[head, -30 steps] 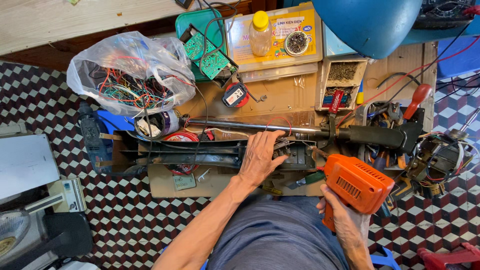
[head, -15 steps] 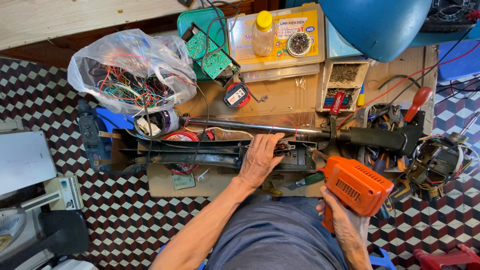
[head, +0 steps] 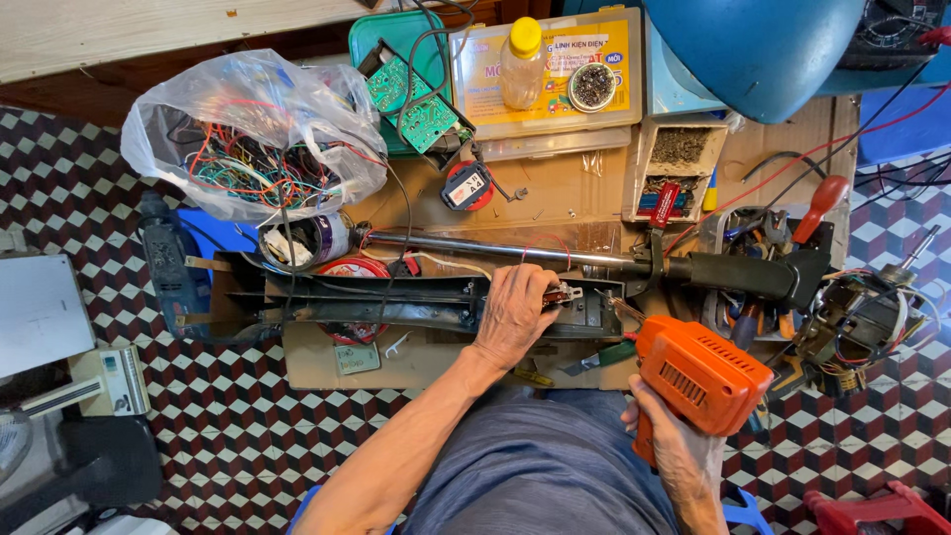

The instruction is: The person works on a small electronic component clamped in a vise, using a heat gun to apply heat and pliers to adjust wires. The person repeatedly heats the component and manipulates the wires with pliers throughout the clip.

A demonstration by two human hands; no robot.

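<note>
Closest to the camera, at 5 o'clock, the right hand has its fingers wrapped tight round the grip of the orange drill. The drill's tip points up-left at abt 10 o'clock, toward the small switch part, prob so it can reach a screw there.

At the middle, the left hand lies flat on the long black housing, fingers close together and pressing down by the switch part. Looks like it holds the housing so it won't slide. Can't tell if the fingertips pinch anything.

The housing lies sideways on a cardboard sheet, w/ a shiny metal tube just behind it, going to a black end piece at 3 o'clock.

Further off at 10 o'clock, a clear plastic bag full of coloured wires. At 12 o'clock, a green circuit board, a bottle w/ a yellow cap on a flat parts box, and a big blue round thing at 1 o'clock. Floor has checker tiles
</note>
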